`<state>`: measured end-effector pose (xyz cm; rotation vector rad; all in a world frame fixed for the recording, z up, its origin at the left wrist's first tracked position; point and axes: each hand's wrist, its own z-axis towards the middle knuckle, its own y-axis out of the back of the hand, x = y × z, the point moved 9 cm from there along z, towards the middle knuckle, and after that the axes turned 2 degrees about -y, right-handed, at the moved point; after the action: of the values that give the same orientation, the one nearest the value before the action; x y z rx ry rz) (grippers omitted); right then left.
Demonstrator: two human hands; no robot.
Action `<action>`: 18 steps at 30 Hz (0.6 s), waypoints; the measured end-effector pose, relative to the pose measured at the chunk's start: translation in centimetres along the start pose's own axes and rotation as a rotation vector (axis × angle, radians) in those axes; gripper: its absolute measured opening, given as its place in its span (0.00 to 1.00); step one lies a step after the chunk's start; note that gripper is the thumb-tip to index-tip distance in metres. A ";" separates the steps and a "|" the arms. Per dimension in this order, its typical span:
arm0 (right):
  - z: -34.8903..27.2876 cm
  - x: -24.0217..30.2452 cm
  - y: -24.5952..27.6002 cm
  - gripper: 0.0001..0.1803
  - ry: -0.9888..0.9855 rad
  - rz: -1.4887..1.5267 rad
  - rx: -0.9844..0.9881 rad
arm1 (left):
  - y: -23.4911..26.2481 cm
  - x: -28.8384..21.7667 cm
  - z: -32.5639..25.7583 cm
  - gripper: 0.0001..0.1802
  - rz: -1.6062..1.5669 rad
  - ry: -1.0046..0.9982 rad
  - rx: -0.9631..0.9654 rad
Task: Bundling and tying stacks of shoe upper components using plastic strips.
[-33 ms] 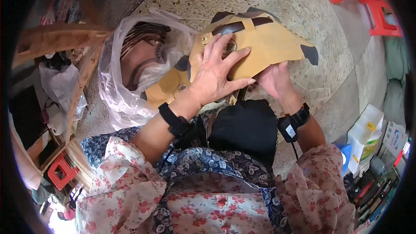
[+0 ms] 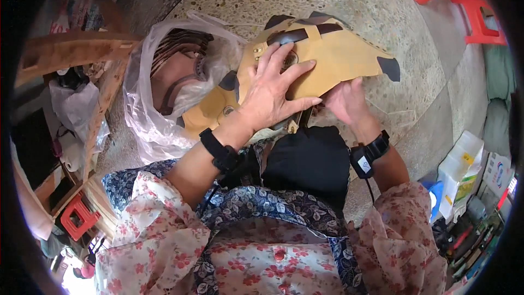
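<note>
Left grip [image 2: 273,87] lies spread on a tan panel [image 2: 349,49] with dark corners [image 2: 389,69]; right grip [image 2: 348,102] I cannot tell.

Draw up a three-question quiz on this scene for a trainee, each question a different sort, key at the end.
1. Choose one. The right hand is: (a) on a red stool; (b) at the near edge of the tan piece; (c) on the wooden frame.
2. True or false: the left hand lies spread on top of the tan piece.
3. In one word, what colour are the stacked pieces in the clear plastic bag?

Key: 1. b. 2. True. 3. Brown.
</note>
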<state>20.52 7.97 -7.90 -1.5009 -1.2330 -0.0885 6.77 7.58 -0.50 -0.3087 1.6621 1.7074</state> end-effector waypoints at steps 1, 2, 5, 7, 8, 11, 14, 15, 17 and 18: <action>-0.1 -0.4 0.0 0.50 -0.024 0.035 0.025 | -0.1 0.2 0.1 0.39 0.003 -0.004 0.002; -0.1 -0.6 0.2 0.50 -0.019 0.037 0.022 | -0.9 0.6 0.3 0.40 -0.048 0.025 0.071; -0.2 -1.0 0.8 0.48 0.003 0.099 0.001 | -1.9 1.2 0.6 0.41 -0.121 0.083 0.164; -0.2 -1.4 2.1 0.42 -0.039 0.187 -0.102 | -2.4 1.2 0.6 0.42 -0.147 0.113 0.189; -0.2 -1.4 2.1 0.42 -0.038 0.190 -0.102 | -2.9 1.4 0.5 0.41 -0.146 0.142 0.189; -0.4 -1.0 3.3 0.36 -0.023 0.163 -0.207 | -3.9 1.7 0.0 0.40 -0.173 0.142 0.265; -0.9 -0.7 6.7 0.30 -0.041 0.017 -0.417 | -4.6 1.3 -0.8 0.37 -0.157 0.052 0.292; -0.8 -0.6 6.9 0.30 -0.043 0.021 -0.411 | -4.2 0.8 -1.0 0.35 -0.115 -0.006 0.245; -0.8 -0.6 6.8 0.26 -0.052 -0.017 -0.395 | -3.0 1.6 -1.1 0.34 -0.063 0.015 0.127; -0.7 -0.8 6.7 0.26 -0.054 -0.017 -0.395 | -2.3 3.5 -1.1 0.35 -0.146 0.159 0.052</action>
<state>25.34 8.23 -12.73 -1.8413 -1.3243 -0.3202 5.41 7.43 -4.62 -0.5390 1.7491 1.5632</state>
